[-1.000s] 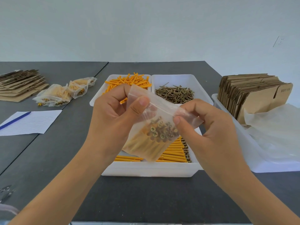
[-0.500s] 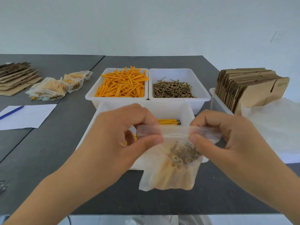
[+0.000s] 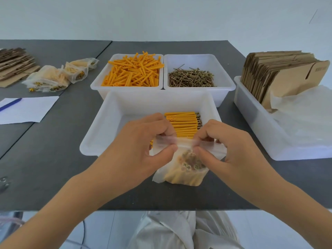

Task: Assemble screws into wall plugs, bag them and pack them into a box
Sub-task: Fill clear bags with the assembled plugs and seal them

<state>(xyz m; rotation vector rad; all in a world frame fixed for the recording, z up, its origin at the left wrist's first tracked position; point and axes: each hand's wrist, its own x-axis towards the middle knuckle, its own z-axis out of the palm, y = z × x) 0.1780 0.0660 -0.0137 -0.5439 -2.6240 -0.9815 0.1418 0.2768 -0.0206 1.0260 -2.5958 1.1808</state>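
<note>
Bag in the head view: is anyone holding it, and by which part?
Yes. Both hands hold the filled plastic bag by its top sealing strip: the left hand pinches the strip's left part, the right hand its right part, thumbs nearly meeting mid-strip.

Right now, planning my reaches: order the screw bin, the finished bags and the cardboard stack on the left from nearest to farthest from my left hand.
From the left hand:
1. Screw bin, ahead right.
2. Finished bags, ahead left.
3. Cardboard stack, far left edge.

Paper sheet (image 3: pixel 28 109) — blue pen (image 3: pixel 10 104) lying on it.
</note>
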